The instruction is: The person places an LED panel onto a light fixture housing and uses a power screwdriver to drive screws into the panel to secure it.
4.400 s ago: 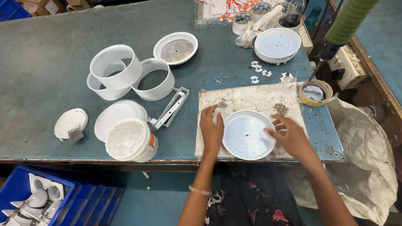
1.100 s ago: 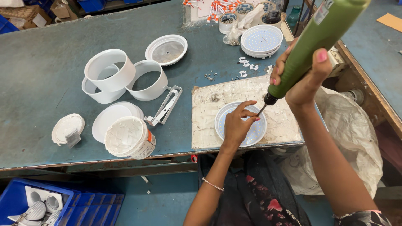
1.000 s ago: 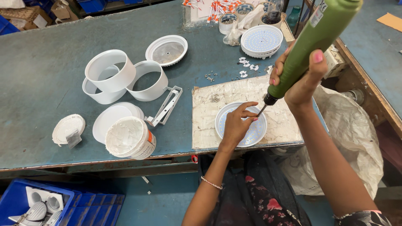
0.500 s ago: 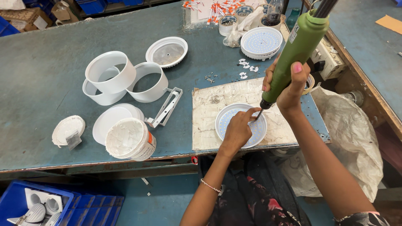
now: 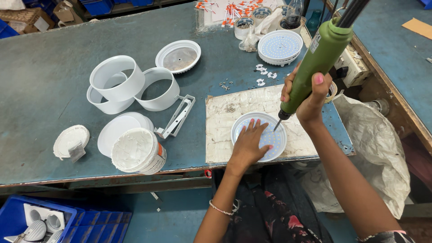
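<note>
A round white lamp disc (image 5: 269,130) with a dotted face lies on a worn white work mat (image 5: 225,130) near the table's front edge. My left hand (image 5: 249,144) rests flat on the disc, fingers spread. My right hand (image 5: 307,95) grips a green electric screwdriver (image 5: 320,56) that hangs from a cable, held nearly upright. Its bit touches the disc's right side. Loose screws (image 5: 230,108) lie on the mat's upper left.
White ring housings (image 5: 118,83), a metal bracket (image 5: 177,118), round covers (image 5: 120,135), a cup-shaped part (image 5: 138,151) and a reflector dish (image 5: 178,56) sit on the left. A stack of discs (image 5: 280,47) and small clips (image 5: 264,75) are behind. A blue bin (image 5: 31,220) stands below.
My right hand picked up the green screwdriver and lowered it; its bit now meets the disc. My left hand flattened onto the disc.
</note>
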